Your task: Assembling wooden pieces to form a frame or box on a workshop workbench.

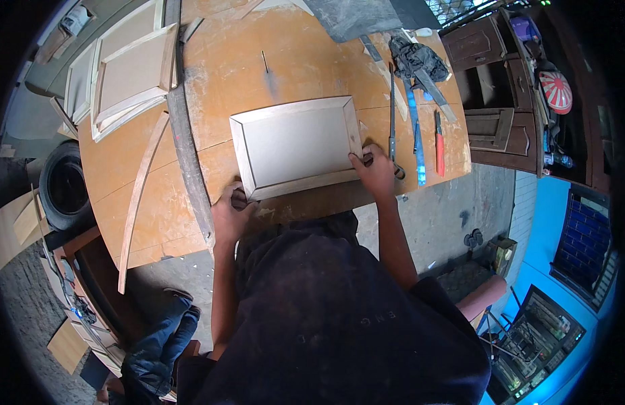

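Observation:
A shallow rectangular wooden frame (pixel 292 109) with a pale flat panel (pixel 295 148) inside it lies at the near edge of the worktable. My left hand (pixel 232 210) is closed at its near left corner, fingers curled against the wood. On the other side my right hand (pixel 376 170) grips the right bar close to the near right corner, with the thumb on top. The undersides of the fingers are hidden. Just right of that hand lies a long thin dark tool (pixel 392 121) with a looped handle end.
Similar frames (pixel 133 74) are stacked at the far left. A dark bar (pixel 191 162) crosses the orange table (pixel 218 54), with a wood strip (pixel 142 182) beside it. Rightward lie a blue strip (pixel 416 135), a red-handled tool (pixel 439 152) and black crumpled material (pixel 417 59). Someone's jeans-clad legs (pixel 164 341) show lower left.

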`<state>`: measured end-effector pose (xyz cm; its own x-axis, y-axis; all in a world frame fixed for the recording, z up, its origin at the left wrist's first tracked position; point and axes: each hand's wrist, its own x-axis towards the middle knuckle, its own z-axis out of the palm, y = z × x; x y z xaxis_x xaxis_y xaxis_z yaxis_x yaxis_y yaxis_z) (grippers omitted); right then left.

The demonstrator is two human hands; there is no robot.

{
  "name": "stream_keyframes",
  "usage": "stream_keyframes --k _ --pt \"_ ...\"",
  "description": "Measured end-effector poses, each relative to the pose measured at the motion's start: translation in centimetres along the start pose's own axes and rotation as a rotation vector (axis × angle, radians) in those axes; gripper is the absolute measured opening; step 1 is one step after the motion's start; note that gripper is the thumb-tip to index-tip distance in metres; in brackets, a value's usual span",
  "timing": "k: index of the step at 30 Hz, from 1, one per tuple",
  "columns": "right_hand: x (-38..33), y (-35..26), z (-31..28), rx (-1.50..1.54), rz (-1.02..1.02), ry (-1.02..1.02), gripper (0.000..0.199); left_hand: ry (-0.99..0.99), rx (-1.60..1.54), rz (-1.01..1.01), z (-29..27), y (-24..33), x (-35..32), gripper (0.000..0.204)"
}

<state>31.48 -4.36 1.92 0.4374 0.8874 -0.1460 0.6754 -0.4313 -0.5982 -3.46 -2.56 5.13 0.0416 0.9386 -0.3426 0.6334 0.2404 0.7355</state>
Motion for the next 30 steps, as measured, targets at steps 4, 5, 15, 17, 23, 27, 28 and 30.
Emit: stream_keyframes --k 4,5,15,17,23,27,28,30 --pt "-0.1 0.2 0.0 0.0 0.002 0.046 0.035 0.066 -0.034 -0.019 -0.2 1.0 0.5 0.043" --pt "-0.1 0.2 -0.1 -0.006 0.006 0.063 0.034 0.068 -0.035 -0.019 -0.2 1.0 1.0 0.043" --pt "-0.5 -0.8 -1.5 -0.058 0.064 0.073 0.034 0.192 0.312 -0.044 -0.2 3.7 7.0 0.05" --pt "-0.5 -0.4 -1.5 -0.037 0.088 0.099 0.034 0.177 0.354 -0.085 0.1 4.1 7.4 0.048" --pt "-0.2 -0.5 -1.8 0.0 0.078 0.149 0.033 0.177 0.354 -0.127 0.2 4.1 7.8 0.045" --pt "0.0 -0.7 -2.0 -0.004 0.06 0.193 0.032 0.194 0.296 -0.145 -0.4 4.3 7.4 0.04" --pt "0.1 -0.7 -2.1 0.05 0.056 0.2 0.03 0.222 0.258 -0.141 -0.8 4.3 7.1 0.039" --pt "0.1 -1.0 -2.2 0.104 0.048 0.206 0.029 0.254 0.218 -0.138 -1.6 4.5 6.6 0.037"
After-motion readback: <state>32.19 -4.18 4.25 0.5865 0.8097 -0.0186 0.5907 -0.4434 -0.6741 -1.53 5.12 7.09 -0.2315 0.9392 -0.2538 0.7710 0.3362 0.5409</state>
